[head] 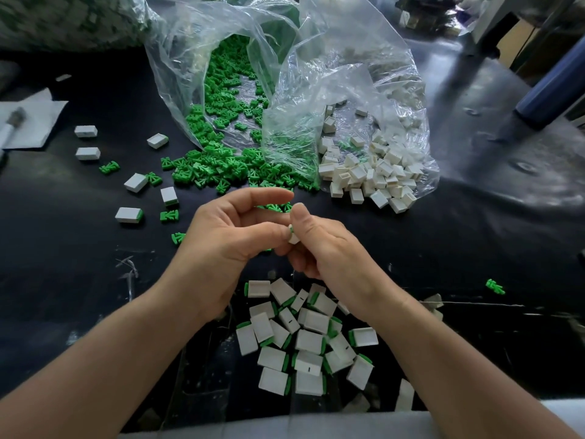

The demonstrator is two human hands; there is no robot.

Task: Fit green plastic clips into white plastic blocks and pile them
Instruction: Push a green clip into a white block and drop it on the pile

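Black tabletop (pixel 443 248) fills the view, scuffed along its near edge. At the far centre, two clear bags lie open side by side. The left bag (pixel 177 74) spills green clips (pixel 221 166) toward the person, and the right bag (pixel 332 74) spills empty blocks (pixel 373 179). Both heaps reach almost to the hands.

The left hand (pixel 228 236) and the right hand (pixel 323 248) meet just above the middle of the table. They pinch one small white block (pixel 293 237) between them. The right thumb stands up over the block, with that hand's fingers curled beneath it. The left thumb presses in from the left while the forefinger arches above. So both hands are closed on the same piece. Fingers hide most of it, and I cannot tell whether a clip is already seated inside.

Near the person, under the wrists, lies the pile (pixel 308 340) of finished pieces, each white with a green edge showing. A few more fitted blocks (pixel 129 214) sit scattered at the left among stray clips. One lone clip (pixel 494 286) lies well off to the right, and a sheet of paper (pixel 31 122) rests at the far left.

Judging by the grip, the fitting step is in hand: a clip is being pressed into this block, or has only just gone in. The next move would call for a firm squeeze until the clip sits flush. Then the piece drops onto the near pile, and each hand reaches for a fresh clip and an empty block at the far heaps.
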